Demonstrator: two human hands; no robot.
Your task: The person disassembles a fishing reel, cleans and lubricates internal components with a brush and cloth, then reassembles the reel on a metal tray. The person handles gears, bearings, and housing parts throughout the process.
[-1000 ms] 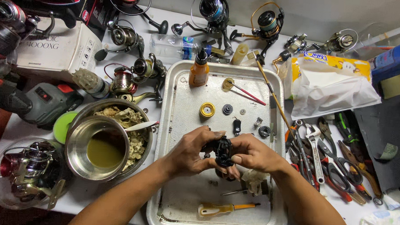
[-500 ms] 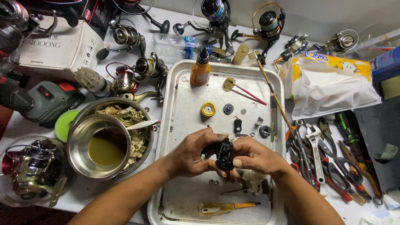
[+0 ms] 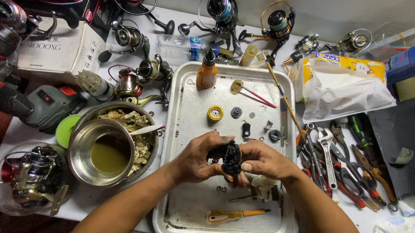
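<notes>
Both my hands meet over the middle of a metal tray (image 3: 180,102). My left hand (image 3: 197,158) and my right hand (image 3: 262,162) together grip a small black fishing-reel body (image 3: 230,157), fingers curled around it. Loose parts lie on the tray beyond the hands: a yellow ring (image 3: 215,113), a dark gear (image 3: 236,112), a small black piece (image 3: 246,130) and tiny washers. An orange-handled screwdriver (image 3: 234,215) lies on the tray near me, beside a crumpled rag (image 3: 262,186).
An orange bottle (image 3: 207,71) stands at the tray's far edge. Steel bowls (image 3: 106,150) with yellowish liquid sit left. Pliers and wrenches (image 3: 339,158) are piled right, a tissue pack (image 3: 346,87) beyond. Several spinning reels (image 3: 277,20) line the back; a white box (image 3: 58,47) far left.
My hands stay over the tray's middle; fingers shift slightly on the black reel body, turning it a little. Nothing else has moved.
</notes>
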